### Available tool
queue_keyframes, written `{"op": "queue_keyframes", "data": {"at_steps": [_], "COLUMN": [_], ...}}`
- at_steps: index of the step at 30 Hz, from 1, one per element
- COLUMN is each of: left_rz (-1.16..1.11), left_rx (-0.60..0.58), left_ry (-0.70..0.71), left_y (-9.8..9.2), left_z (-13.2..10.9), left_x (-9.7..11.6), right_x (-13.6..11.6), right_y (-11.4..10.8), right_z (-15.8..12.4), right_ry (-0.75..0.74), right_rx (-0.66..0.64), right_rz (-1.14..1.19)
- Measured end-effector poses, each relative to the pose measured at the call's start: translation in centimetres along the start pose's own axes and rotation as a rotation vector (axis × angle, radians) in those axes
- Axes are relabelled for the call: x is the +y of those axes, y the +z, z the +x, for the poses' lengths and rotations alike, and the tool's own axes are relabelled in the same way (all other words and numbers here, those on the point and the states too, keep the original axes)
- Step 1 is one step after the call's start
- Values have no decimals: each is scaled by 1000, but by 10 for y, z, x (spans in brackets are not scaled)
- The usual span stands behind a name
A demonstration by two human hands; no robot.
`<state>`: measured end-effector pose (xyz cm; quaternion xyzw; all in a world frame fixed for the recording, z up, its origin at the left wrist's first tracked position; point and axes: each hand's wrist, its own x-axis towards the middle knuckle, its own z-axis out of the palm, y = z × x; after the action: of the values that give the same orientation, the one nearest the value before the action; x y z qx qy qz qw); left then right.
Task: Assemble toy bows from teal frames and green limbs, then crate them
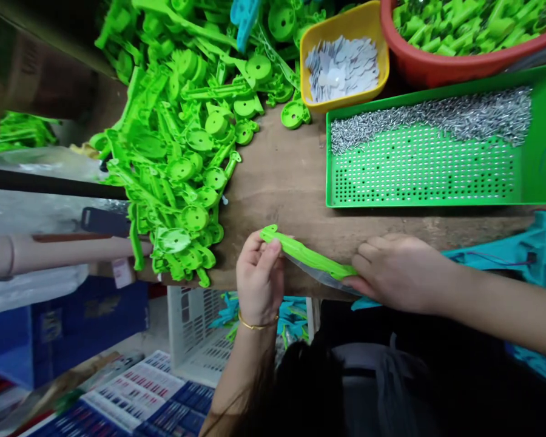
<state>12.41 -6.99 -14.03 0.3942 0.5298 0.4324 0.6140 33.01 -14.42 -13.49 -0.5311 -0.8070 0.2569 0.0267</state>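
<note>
A long, narrow green plastic part (312, 256) spans the gap between my two hands, over the front edge of the wooden table. My left hand (261, 267), with a thin bangle at its wrist, pinches the left end between thumb and fingers. Around the right end, my right hand (391, 273) is closed, and its fingers hide that end. Along the lower side of the part hangs a strip of clear film (316, 276). Left of my hands lies a big pile of similar green plastic parts (182, 170).
A green perforated tray (423, 176) holds many small metal pins. Behind it stand a yellow bin (304, 73) of pale flat pieces and a red tub (418, 67) of green parts. Blue plastic parts (486, 249) lie at right. Below the table edge is a white crate (186, 340).
</note>
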Motion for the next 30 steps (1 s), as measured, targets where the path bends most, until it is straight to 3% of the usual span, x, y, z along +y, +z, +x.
{"op": "queue_keyframes", "data": {"at_steps": [4, 9, 17, 22, 25, 27, 30], "left_rz": [-9, -38, 10, 27, -15, -32, 50], "left_rx": [4, 4, -50, 18, 44, -27, -259], "left_ry": [5, 20, -27, -12, 33, 2, -155], "left_y": [1, 2, -3, -1, -1, -2, -5], "left_z": [-2, -9, -7, -5, -6, -11, -24], "left_x": [1, -1, 1, -4, -11, -16, -24], "right_x": [-21, -29, -20, -11, -9, -10, -13], "right_y": [-18, -18, -13, -24, -20, -15, -11], "right_z": [27, 55, 54, 46, 29, 17, 6], "right_ry": [162, 139, 52, 50, 138, 171, 162], "right_rx": [-34, -33, 23, -178, -203, -174, -175], "right_rz": [266, 430, 518, 467, 382, 355, 382]}}
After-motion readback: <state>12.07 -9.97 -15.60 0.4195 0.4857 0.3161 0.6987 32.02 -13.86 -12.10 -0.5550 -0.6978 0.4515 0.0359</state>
